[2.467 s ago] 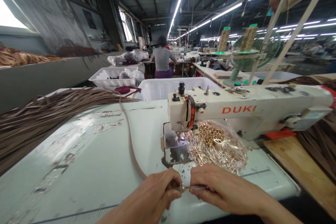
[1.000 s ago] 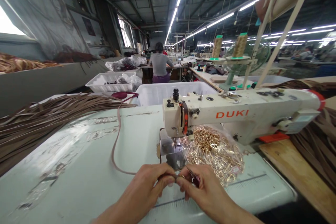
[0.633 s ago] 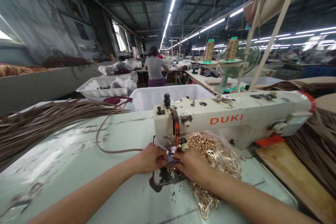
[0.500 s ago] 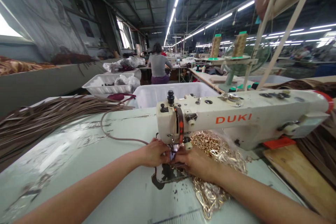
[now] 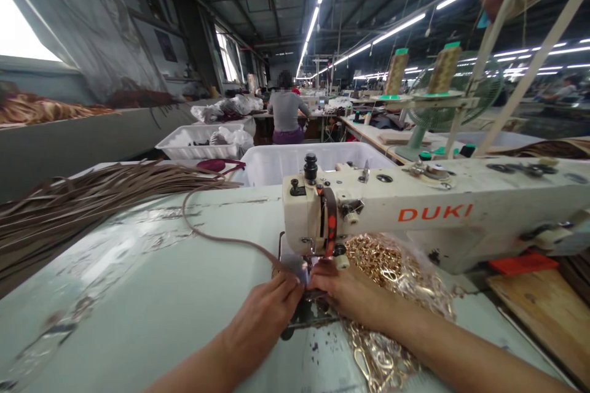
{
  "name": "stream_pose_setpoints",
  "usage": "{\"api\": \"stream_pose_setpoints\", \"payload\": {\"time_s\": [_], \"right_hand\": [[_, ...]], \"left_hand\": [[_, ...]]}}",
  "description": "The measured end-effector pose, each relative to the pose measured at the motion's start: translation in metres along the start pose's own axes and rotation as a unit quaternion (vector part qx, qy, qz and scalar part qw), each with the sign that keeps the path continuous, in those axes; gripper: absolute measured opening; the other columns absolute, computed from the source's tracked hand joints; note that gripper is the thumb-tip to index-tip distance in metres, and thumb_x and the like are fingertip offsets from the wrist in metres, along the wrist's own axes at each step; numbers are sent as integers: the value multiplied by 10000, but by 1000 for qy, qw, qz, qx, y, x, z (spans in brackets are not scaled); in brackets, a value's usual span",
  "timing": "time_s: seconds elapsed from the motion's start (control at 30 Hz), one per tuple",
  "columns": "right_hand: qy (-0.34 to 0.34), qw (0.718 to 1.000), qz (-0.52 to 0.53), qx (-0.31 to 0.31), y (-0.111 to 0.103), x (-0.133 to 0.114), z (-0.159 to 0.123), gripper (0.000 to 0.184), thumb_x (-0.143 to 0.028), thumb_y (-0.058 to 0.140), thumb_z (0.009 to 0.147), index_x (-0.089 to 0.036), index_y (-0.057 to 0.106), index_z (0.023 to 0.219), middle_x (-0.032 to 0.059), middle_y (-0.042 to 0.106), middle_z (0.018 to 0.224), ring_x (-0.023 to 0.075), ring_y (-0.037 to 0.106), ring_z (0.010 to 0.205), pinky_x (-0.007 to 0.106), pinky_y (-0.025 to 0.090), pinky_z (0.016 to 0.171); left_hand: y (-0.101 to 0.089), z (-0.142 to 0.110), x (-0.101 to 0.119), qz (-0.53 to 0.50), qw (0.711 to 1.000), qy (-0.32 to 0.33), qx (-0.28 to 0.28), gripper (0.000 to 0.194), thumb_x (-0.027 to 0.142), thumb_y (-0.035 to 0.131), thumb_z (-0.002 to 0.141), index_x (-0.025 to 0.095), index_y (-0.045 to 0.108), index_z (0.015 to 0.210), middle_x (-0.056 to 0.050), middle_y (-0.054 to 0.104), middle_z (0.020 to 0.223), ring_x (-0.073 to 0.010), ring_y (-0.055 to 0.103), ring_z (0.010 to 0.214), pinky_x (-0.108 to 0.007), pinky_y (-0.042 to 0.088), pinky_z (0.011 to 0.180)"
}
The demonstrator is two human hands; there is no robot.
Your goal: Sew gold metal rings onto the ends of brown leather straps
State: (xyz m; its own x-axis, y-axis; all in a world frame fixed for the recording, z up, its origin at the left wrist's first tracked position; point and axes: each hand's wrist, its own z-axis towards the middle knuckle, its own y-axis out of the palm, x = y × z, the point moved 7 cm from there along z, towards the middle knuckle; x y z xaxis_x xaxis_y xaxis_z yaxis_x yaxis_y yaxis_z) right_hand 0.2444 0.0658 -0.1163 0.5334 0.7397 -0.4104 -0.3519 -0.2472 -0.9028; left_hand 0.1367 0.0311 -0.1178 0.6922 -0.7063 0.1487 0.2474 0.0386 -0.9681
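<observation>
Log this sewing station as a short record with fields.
left hand: pinching the brown strap
right hand: by the needle area; grip unclear
machine: white, marked DUKI
hardware: gold-coloured clasps in clear plastic, beside and behind the right hand
strips: brown pile, table's left side
bin: white, beyond the table

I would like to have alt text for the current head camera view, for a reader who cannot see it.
Two bare hands, left and right, work close to the needle of a cream metal sewing machine; a thin brown strap runs to the left hand. Shiny gold metal clasps lie behind the right forearm.
</observation>
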Motion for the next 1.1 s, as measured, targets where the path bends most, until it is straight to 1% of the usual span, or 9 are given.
{"api": "stream_pose_setpoints", "payload": {"time_s": [0.1, 0.27, 0.4, 0.5, 0.6, 0.83, 0.93, 1.0, 1.1], "right_hand": [[29, 999, -29, 14, 2, 1, 0, 322, -58, 506, 812, -252, 635, 1034, 22, 660, 1070, 176, 575, 1036, 300, 419, 900], [110, 988, -96, 47, 6, 9, 1, 272, -109, 530, 791, -258, 650, 984, 28, 674, 1063, 238, 590, 1017, 371, 447, 874], [137, 976, -156, 65, 7, 11, 1, 290, -100, 492, 820, -248, 638, 1022, 63, 677, 1059, 234, 629, 894, 354, 489, 767], [134, 970, -197, 53, 11, 8, 0, 290, -72, 492, 813, -217, 628, 1024, 93, 688, 1007, 233, 641, 820, 334, 500, 690], [136, 965, -224, 23, 17, 8, 0, 259, -58, 514, 771, -187, 633, 961, 110, 695, 935, 262, 644, 778, 356, 504, 638], [106, 967, -221, 73, 17, 11, 1, 312, -52, 532, 724, -178, 610, 999, 103, 686, 943, 273, 629, 805, 381, 481, 674], [104, 968, -216, 76, 16, 13, -2, 277, -65, 540, 749, -188, 616, 985, 89, 683, 926, 265, 624, 783, 360, 452, 645], [101, 970, -209, 76, 10, 14, -6, 263, -63, 545, 763, -208, 622, 968, 66, 684, 904, 247, 616, 754, 337, 420, 620], [80, 975, -201, 58, -1, 16, -12, 178, -71, 546, 789, -220, 638, 820, 27, 679, 803, 212, 597, 690, 312, 357, 584]], "left_hand": [[7, 3, -1, 50, 998, 42, -15, 247, 35, 476, 874, 100, 553, 1100, -121, 628, 1076, -258, 598, 994, -393, 544, 858], [1, 20, -19, 13, 993, 117, 10, 244, 118, 399, 947, 104, 532, 1151, -125, 629, 1100, -232, 585, 1058, -339, 508, 925], [-4, 30, -25, -12, 984, 171, 38, 252, 167, 360, 977, 144, 558, 1131, -96, 649, 1051, -201, 610, 1017, -300, 514, 905], [-5, 31, -28, -22, 983, 168, 65, 248, 191, 360, 984, 176, 567, 1121, -68, 658, 1010, -187, 625, 980, -281, 523, 883], [1, 31, -31, -9, 986, 155, 53, 265, 199, 322, 991, 168, 558, 1109, -72, 650, 1016, -200, 630, 955, -292, 539, 854], [8, 34, -35, 16, 988, 142, 50, 246, 191, 331, 982, 160, 570, 1037, -84, 651, 949, -223, 641, 819, -316, 564, 702], [2, 33, -31, -28, 990, 133, 47, 238, 173, 351, 973, 169, 563, 1082, -70, 650, 921, -211, 638, 858, -294, 550, 753], [0, 32, -30, -55, 992, 113, 27, 232, 163, 392, 964, 196, 540, 1139, -56, 651, 994, -196, 627, 937, -278, 526, 834], [0, 30, -28, -62, 992, 107, 24, 257, 166, 398, 965, 210, 498, 1197, -63, 637, 1097, -199, 612, 995, -291, 514, 877]]}}
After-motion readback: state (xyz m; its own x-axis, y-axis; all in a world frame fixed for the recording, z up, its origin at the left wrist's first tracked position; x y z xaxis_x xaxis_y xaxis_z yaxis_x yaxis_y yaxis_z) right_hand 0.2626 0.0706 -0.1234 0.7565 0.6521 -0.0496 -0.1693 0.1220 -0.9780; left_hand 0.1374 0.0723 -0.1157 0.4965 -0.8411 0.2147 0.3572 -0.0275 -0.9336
